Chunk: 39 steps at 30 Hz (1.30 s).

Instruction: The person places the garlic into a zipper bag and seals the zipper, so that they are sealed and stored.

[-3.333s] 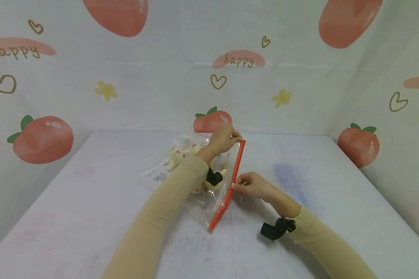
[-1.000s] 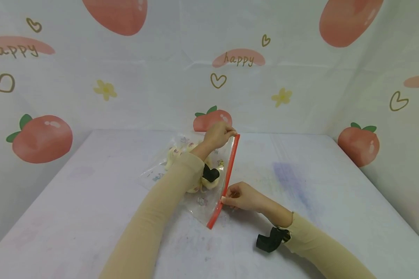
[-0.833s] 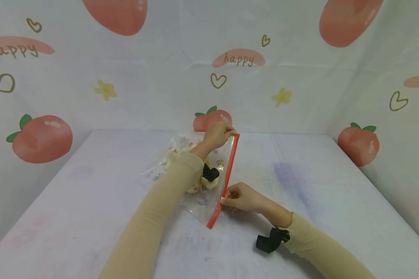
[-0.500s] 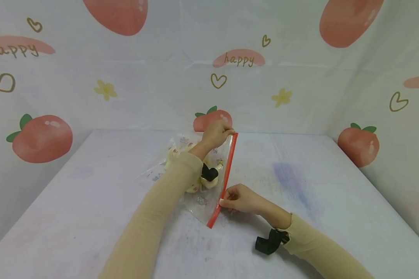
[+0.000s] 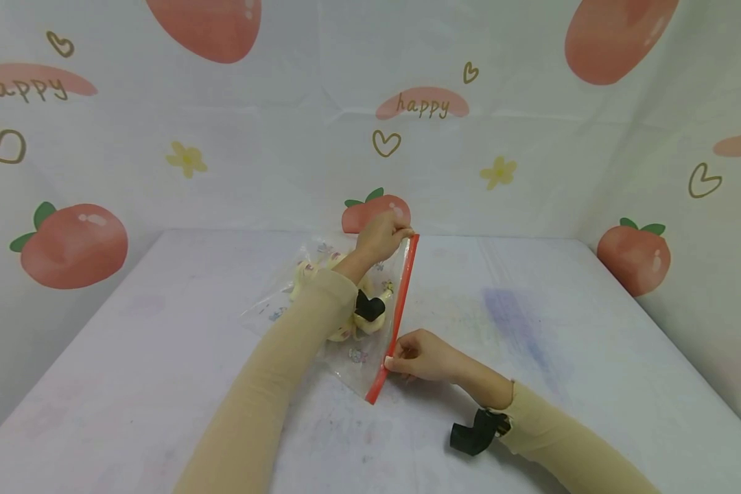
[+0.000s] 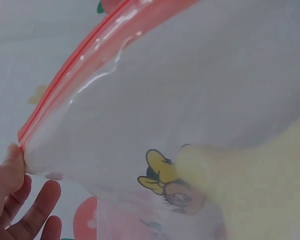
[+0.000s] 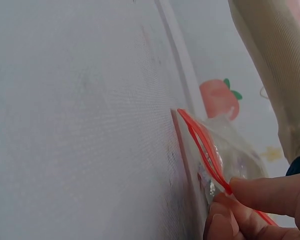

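Note:
A clear zip bag [image 5: 355, 374] with printed figures lies on the table, its red zip strip [image 5: 403, 302] facing right. Several pale cream things [image 5: 370, 324] are inside; my left arm partly covers them, and their kind is unclear. My left hand [image 5: 383, 237] pinches the strip's far corner; in the left wrist view its thumb and a finger meet at the bag's corner. Nearer the front end, my right hand [image 5: 425, 355] pinches the strip between thumb and fingers. In the right wrist view, two red bands [image 7: 202, 145] stand slightly apart between that pinch and the near corner.
The white table [image 5: 130, 384] carries faint stains and a purple smudge [image 5: 512, 315]. A white backdrop [image 5: 284, 151] printed with fruit and hearts rises behind and at both sides. A black wrist mount [image 5: 478, 432] hangs beside my right sleeve.
My right hand has slid along the red strip toward its near end. My left hand, still at the far corner, has shifted a little left with the bag's edge.

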{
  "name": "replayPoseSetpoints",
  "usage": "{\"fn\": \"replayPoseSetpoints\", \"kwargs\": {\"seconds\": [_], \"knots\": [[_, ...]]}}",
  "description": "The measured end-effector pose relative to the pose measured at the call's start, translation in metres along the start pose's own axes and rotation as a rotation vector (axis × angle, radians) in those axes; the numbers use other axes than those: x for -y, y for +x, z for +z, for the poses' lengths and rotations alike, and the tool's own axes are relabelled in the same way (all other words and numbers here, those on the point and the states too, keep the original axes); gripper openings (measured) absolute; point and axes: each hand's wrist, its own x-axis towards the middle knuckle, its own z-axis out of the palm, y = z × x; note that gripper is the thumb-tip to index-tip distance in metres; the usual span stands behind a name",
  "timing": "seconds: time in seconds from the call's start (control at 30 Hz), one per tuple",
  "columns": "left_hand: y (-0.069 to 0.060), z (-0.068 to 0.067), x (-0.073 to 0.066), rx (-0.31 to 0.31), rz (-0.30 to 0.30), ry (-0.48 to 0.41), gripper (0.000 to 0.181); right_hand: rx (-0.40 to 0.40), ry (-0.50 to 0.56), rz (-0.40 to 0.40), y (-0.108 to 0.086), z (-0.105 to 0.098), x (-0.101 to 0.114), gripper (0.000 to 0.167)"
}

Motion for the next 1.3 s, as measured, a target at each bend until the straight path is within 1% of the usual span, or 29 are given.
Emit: {"fn": "replayPoseSetpoints", "kwargs": {"seconds": [0.17, 0.37, 0.6, 0.8, 1.03, 1.23, 1.3], "knots": [[0.0, -0.002, 0.0, -0.011, -0.001, 0.001, 0.022, 0.001, -0.006, 0.005, -0.001, 0.002, 0.001, 0.023], [-0.001, -0.003, 0.0, -0.012, -0.009, -0.011, 0.022, 0.015, 0.021, 0.016, -0.003, 0.005, 0.004, 0.024], [0.0, -0.001, 0.001, -0.054, 0.003, 0.0, 0.021, 0.036, 0.043, 0.028, -0.003, 0.006, 0.005, 0.023], [0.0, -0.002, 0.0, -0.082, -0.016, -0.004, 0.02, 0.045, 0.06, 0.041, -0.003, 0.006, 0.007, 0.022], [-0.001, -0.003, -0.001, -0.088, -0.031, 0.018, 0.022, 0.059, 0.058, 0.047, -0.004, 0.007, 0.009, 0.021], [-0.001, -0.004, -0.001, -0.11, -0.008, 0.028, 0.024, 0.081, 0.057, 0.043, -0.005, 0.008, 0.01, 0.021], [-0.001, -0.004, -0.001, -0.114, -0.017, 0.017, 0.024, 0.089, 0.062, 0.044, -0.005, 0.01, 0.01, 0.021]]}}
